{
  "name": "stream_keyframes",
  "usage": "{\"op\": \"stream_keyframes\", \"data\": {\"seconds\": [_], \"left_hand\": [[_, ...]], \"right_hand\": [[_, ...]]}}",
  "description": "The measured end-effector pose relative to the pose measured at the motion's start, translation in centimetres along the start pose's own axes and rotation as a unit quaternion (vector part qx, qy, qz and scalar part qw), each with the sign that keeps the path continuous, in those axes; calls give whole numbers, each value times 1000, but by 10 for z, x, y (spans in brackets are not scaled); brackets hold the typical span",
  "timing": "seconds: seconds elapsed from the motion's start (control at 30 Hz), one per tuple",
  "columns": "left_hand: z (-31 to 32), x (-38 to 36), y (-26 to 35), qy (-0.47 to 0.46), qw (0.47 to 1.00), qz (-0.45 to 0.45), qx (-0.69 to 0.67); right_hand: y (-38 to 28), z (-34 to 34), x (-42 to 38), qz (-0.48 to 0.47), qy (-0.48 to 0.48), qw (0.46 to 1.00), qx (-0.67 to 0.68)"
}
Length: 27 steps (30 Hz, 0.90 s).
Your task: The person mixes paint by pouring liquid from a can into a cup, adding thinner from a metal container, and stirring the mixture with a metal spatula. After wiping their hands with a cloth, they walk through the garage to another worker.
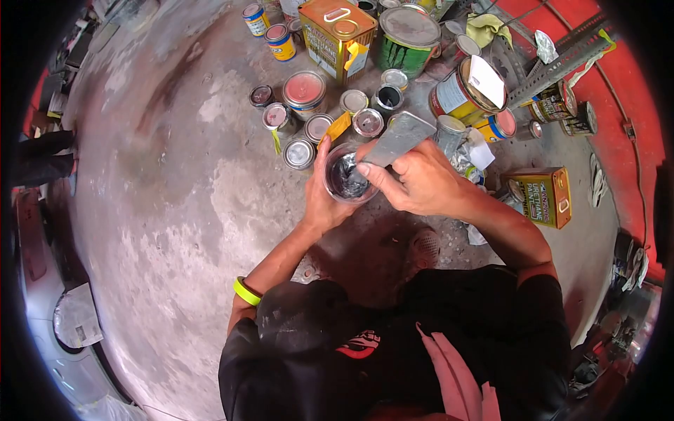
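A clear plastic cup (333, 191) with dark, glossy paint (347, 177) inside sits in my left hand (319, 200), whose fingers wrap round its side. My right hand (425, 179) grips a flat grey metal spatula (404, 137) between thumb and fingers. Its broad end points up and away, while the lower end dips into the cup. Just beyond my left fingertips shows a yellow strip (338, 128), overlapping the small tins in this view.
Several paint tins crowd the floor ahead, among them a pink-topped tin (304, 90), a green bucket (407, 45) and a rectangular thinner can (337, 38). Another thinner can (539, 196) lies to the right. A metal rack leg (558, 62) stands near the red wall. A person's leg (45, 147) shows far left, above a silver car panel (53, 309).
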<state>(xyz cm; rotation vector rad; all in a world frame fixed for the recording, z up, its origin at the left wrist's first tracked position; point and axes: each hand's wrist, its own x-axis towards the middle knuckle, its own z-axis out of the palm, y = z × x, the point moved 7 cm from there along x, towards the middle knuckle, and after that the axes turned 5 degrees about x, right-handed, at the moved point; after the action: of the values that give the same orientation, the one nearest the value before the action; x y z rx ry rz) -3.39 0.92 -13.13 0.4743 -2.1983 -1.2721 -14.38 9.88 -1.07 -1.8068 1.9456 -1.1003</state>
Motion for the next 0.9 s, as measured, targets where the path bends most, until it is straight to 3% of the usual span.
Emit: {"op": "stream_keyframes", "data": {"seconds": [0.07, 0.17, 0.27, 0.33, 0.47, 0.9], "left_hand": [[1, -1, -3, -3, 1000, -20, -8], [1, 0, 0, 7, 1000, -6, -1], [1, 1, 1, 8, 1000, -5, -25], [2, -1, -4, 6, 1000, -15, -24], [2, -1, -3, 14, 1000, -7, -22], [1, -2, -4, 4, 1000, -15, -21]], "right_hand": [[1, 0, 2, 7, -18, 1000, -17], [-1, -5, 3, 12, 40, 999, -7], [3, -2, -2, 9, 54, 997, 61], [11, 0, -4, 35, -2, 999, -19], [3, -3, 0, 0, 51, 998, 23], [5, 0, -1, 18, -1, 1000, 4]]}}
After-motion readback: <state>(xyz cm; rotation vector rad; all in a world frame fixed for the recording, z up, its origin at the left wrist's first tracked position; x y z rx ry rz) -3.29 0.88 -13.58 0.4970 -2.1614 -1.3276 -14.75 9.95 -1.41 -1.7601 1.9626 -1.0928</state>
